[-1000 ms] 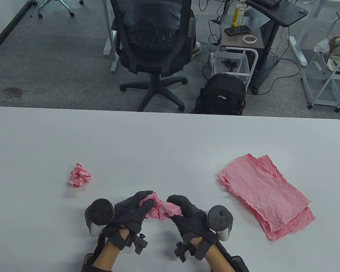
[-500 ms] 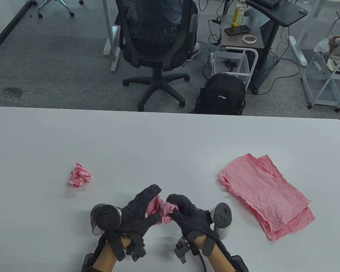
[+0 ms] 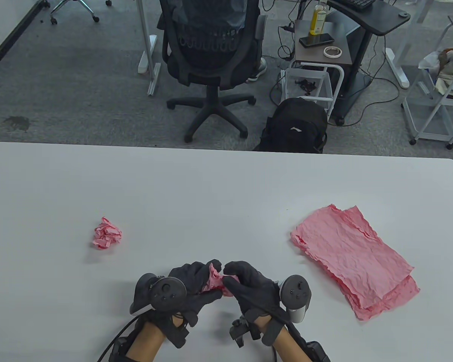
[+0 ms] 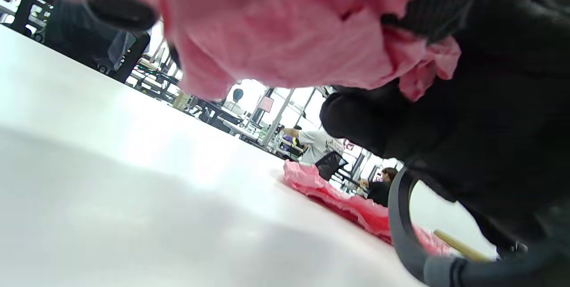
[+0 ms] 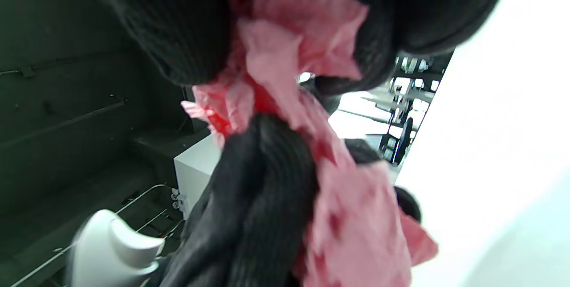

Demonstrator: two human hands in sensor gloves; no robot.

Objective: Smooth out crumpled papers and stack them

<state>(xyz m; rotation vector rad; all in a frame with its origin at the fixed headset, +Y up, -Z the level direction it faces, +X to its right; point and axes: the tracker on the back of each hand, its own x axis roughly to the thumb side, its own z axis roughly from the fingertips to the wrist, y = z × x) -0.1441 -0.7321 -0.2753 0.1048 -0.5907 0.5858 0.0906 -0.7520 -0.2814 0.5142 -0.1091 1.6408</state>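
Both hands, left [image 3: 190, 284] & right [image 3: 249, 286], pinch a crumpled pink paper [image 3: 216, 281] above counter [image 3: 226, 181]; flattened stack [image 3: 353, 256] at right, one ball [image 3: 106, 233] left untouched.

Two gloved hands are in view, the left hand [image 3: 190, 286] and the right hand [image 3: 251, 288], each with one tracker on its back. Crumpled pink papers number two: one crumpled paper [image 3: 216, 281] between the hands, and one paper ball [image 3: 106, 233] lying apart on the table [image 3: 211, 196]. There is one stack of flattened sheets [image 3: 353, 256]; it shows at least two layers at its edges, perhaps more, but the exact count cannot be told. One table holds it all.
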